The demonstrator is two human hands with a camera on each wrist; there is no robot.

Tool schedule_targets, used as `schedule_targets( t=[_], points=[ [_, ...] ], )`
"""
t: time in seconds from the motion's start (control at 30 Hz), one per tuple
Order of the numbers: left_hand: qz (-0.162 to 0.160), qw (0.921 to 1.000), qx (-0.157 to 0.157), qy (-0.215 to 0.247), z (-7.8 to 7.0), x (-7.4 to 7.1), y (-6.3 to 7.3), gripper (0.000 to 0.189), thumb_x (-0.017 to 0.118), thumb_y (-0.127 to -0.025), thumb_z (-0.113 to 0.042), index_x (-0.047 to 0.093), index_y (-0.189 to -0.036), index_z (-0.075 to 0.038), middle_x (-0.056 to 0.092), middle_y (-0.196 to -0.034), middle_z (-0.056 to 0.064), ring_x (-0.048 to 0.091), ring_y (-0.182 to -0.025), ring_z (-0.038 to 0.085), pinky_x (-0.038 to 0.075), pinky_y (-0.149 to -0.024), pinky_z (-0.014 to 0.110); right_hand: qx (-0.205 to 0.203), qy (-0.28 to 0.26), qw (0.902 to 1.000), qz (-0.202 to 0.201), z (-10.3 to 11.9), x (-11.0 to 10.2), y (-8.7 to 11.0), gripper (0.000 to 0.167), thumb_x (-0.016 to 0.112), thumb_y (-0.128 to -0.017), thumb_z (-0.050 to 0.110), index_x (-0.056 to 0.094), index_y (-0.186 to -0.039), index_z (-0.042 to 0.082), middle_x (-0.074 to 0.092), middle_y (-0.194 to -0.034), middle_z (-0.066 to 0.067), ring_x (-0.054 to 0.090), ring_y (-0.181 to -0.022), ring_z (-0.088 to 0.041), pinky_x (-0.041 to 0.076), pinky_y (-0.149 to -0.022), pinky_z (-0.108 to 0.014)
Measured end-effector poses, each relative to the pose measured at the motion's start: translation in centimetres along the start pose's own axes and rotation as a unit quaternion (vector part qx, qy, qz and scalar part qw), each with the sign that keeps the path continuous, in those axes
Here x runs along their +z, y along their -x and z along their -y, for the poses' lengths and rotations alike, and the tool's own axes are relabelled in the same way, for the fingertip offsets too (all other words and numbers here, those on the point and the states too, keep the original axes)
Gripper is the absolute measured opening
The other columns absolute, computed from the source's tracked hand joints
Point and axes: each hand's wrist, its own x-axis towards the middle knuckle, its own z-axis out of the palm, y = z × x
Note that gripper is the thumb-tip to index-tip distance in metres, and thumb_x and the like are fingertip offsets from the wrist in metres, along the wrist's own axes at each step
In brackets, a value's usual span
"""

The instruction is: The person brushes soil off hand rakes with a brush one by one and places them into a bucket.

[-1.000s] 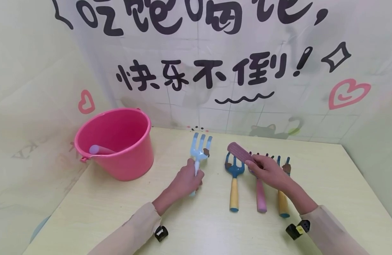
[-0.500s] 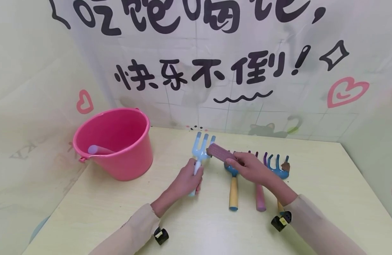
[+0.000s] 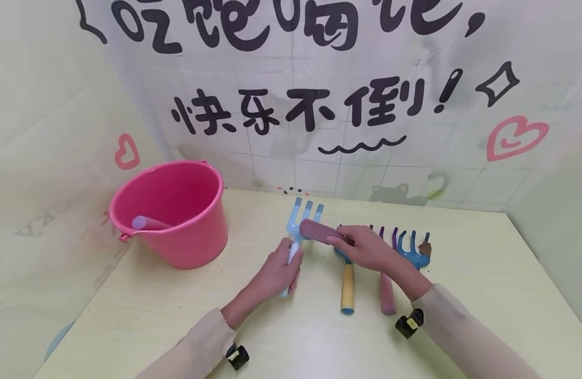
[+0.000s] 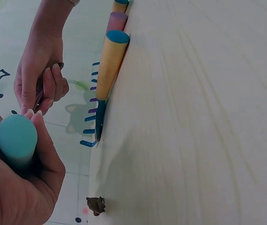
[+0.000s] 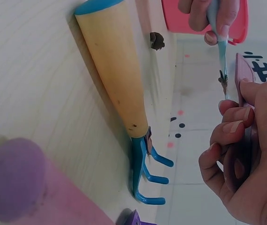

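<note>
My left hand (image 3: pixel 277 268) grips the handle of a light blue garden hand rake (image 3: pixel 295 229), tines pointing to the wall. A brown patch clings to this rake in the right wrist view. Pinched in my right hand (image 3: pixel 367 246) is a mauve brush-like tool (image 3: pixel 317 231) with a dotted face, its far end over the rake's head. Whether they touch, I cannot tell. A brown clump (image 4: pixel 96 205) appears to lie on the table. Blue rakes with wooden handles (image 3: pixel 348 289) (image 3: pixel 416 258) and a purple rake (image 3: pixel 387 297) lie right, partly hidden by my right arm.
A pink bucket (image 3: pixel 210 231) stands at the left with a lilac handle (image 3: pixel 149 223) leaning inside it. Brown matter sticks to the rightmost rake's tines. A printed wall sheet (image 3: pixel 291 168) rises behind the table (image 3: pixel 291 342).
My right hand has moved left with the mauve tool, from above the lying rakes to the light blue rake's head. The brown clump on that rake no longer shows in the head view.
</note>
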Motion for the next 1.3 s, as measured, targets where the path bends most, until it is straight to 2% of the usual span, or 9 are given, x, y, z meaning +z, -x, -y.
schedule_targets(
  t=[0.13,0.33,0.47,0.6,0.73,0.97,1.17,1.3],
  points=[
    [0.003,1.0000,-0.004,-0.002,0.0,-0.2,0.3,0.015,0.045,-0.109,-0.014,0.042,-0.108,0.000,0.053,-0.061,0.008,0.051,-0.043,0.015,0.049,-0.041,0.033,0.002,-0.005,1.0000,0.001,-0.2,-0.4,0.1,0.029,0.060,-0.104,0.034,0.059,-0.083,0.014,0.045,-0.064,0.007,0.045,-0.060,-0.012,0.035,-0.056,-0.029],
    [0.010,0.9998,-0.013,-0.011,0.0,-0.8,0.4,0.016,0.046,-0.110,-0.017,0.044,-0.108,-0.001,0.052,-0.062,0.006,0.050,-0.043,0.014,0.046,-0.041,0.028,0.001,-0.023,0.9996,-0.019,-0.5,-1.6,0.2,0.025,0.058,-0.106,0.026,0.062,-0.085,0.014,0.050,-0.068,0.005,0.045,-0.061,-0.014,0.036,-0.056,-0.030],
    [0.012,0.9998,-0.010,-0.012,0.1,-1.0,0.4,0.017,0.047,-0.109,-0.017,0.045,-0.107,-0.001,0.051,-0.062,0.005,0.050,-0.042,0.014,0.045,-0.040,0.028,0.000,-0.025,0.9997,-0.007,-0.7,-1.9,0.3,0.024,0.056,-0.107,0.024,0.062,-0.084,0.016,0.048,-0.068,0.006,0.043,-0.060,-0.013,0.035,-0.056,-0.029],
    [0.021,0.9997,-0.007,-0.008,0.1,-1.1,0.3,0.016,0.047,-0.110,-0.017,0.046,-0.107,-0.001,0.051,-0.061,0.006,0.049,-0.042,0.015,0.044,-0.040,0.028,-0.008,-0.007,0.9998,0.016,-0.7,-1.7,0.3,0.024,0.057,-0.106,0.028,0.065,-0.087,0.018,0.047,-0.066,0.009,0.043,-0.059,-0.011,0.035,-0.057,-0.028],
    [0.027,0.9996,-0.004,-0.007,0.0,-1.0,0.2,0.016,0.046,-0.110,-0.017,0.046,-0.106,-0.001,0.051,-0.061,0.006,0.049,-0.041,0.015,0.044,-0.039,0.027,-0.022,0.015,0.9992,0.031,-0.8,-1.4,0.1,0.030,0.057,-0.106,0.035,0.064,-0.085,0.015,0.046,-0.066,0.011,0.043,-0.059,-0.009,0.036,-0.057,-0.029],
    [0.039,0.9989,0.008,-0.027,-0.1,-0.6,0.2,0.017,0.045,-0.110,-0.017,0.047,-0.111,0.000,0.050,-0.062,0.003,0.048,-0.040,0.014,0.041,-0.038,0.027,-0.040,0.087,0.9944,0.044,-1.0,-0.9,-0.8,0.033,0.058,-0.105,0.039,0.066,-0.086,0.013,0.048,-0.066,0.012,0.047,-0.061,-0.007,0.041,-0.060,-0.029],
    [0.045,0.9979,0.012,-0.045,0.0,-0.5,0.3,0.016,0.044,-0.110,-0.015,0.047,-0.113,0.001,0.048,-0.063,0.003,0.047,-0.039,0.014,0.040,-0.037,0.027,-0.068,0.130,0.9888,0.026,-1.3,-0.7,-1.2,0.028,0.059,-0.104,0.037,0.064,-0.086,0.016,0.047,-0.065,0.012,0.046,-0.058,-0.007,0.040,-0.055,-0.029],
    [0.052,0.9979,0.016,-0.036,0.1,-0.6,0.2,0.018,0.044,-0.110,-0.013,0.047,-0.111,0.004,0.048,-0.063,0.003,0.046,-0.038,0.014,0.040,-0.037,0.026,-0.065,0.136,0.9885,0.000,-1.5,-0.5,-1.3,0.026,0.062,-0.102,0.035,0.060,-0.083,0.018,0.043,-0.061,0.013,0.044,-0.055,-0.007,0.037,-0.052,-0.028]
  ],
)
